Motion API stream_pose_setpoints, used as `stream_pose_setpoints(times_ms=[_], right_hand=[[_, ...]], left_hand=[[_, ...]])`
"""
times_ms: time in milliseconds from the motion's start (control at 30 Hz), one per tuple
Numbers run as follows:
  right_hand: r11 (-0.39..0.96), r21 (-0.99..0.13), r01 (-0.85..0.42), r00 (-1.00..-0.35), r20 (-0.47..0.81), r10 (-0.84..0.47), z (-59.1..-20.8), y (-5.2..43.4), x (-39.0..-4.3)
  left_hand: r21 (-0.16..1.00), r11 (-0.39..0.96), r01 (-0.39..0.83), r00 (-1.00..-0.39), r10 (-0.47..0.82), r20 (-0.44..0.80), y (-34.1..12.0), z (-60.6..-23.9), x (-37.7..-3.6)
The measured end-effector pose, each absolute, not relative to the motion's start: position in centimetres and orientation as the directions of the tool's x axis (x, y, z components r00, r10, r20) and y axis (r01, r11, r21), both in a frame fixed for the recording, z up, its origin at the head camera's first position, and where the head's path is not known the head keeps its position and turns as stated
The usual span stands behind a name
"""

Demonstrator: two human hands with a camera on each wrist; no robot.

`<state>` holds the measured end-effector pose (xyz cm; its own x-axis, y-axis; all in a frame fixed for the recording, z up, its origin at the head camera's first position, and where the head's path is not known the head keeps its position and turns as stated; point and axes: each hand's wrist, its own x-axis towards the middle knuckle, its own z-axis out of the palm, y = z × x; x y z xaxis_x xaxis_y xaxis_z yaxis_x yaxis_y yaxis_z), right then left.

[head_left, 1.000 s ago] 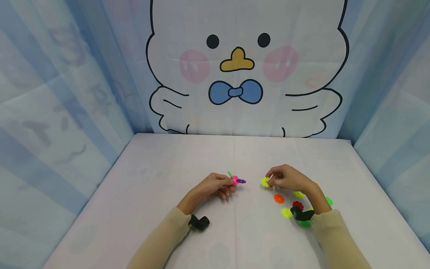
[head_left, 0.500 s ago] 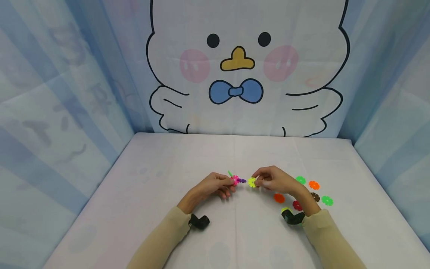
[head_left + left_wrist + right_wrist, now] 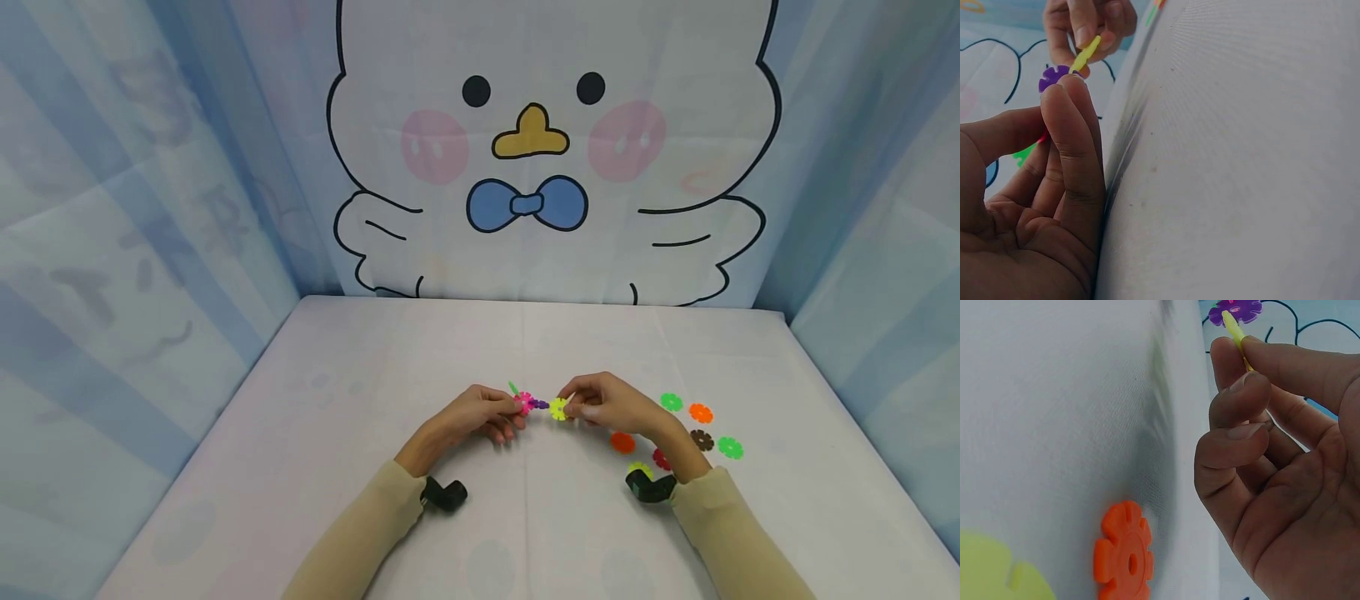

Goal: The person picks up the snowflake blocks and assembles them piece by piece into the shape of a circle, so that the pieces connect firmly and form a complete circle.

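Hands meet low over the white table (image 3: pixel 375 467): left hand (image 3: pixel 472 417) pinches the small linked cluster (image 3: pixel 528 402), right hand (image 3: pixel 611 406) pinches a yellow disc (image 3: pixel 558 408) edge-on against its purple end. Light, stiff, slotted plastic, likely slippery; best gripped by the rim. Loose discs (image 3: pixel 697 425) lie right, clear of the join; duck backdrop (image 3: pixel 540 150) beyond
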<state>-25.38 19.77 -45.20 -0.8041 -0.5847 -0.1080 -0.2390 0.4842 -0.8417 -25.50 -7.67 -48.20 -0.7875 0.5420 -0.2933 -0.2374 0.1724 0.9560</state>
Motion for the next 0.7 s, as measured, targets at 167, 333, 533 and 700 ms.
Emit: stream_pose_setpoints(times_ms=[167, 333, 533, 700], right_hand=[[0.477, -0.846, -0.238, -0.805, -0.103, -0.584, -45.11, 19.8, -25.37], [0.478, -0.846, -0.236, -0.807, -0.103, -0.581, -45.02, 19.73, -25.38], [0.486, -0.843, -0.233, -0.808, -0.11, -0.578, -44.97, 19.48, -25.23], [0.487, -0.843, -0.228, -0.818, -0.105, -0.566, -45.16, 19.24, -25.21]], left_hand=[[0.958, 0.173, -0.229, -0.786, 0.547, -0.287, -7.75, -48.33, -25.65], [0.958, 0.177, -0.224, -0.784, 0.551, -0.285, -7.81, -48.28, -25.65], [0.959, 0.176, -0.223, -0.781, 0.556, -0.284, -7.73, -48.2, -25.54], [0.96, 0.172, -0.221, -0.782, 0.557, -0.28, -7.7, -48.16, -25.49]])
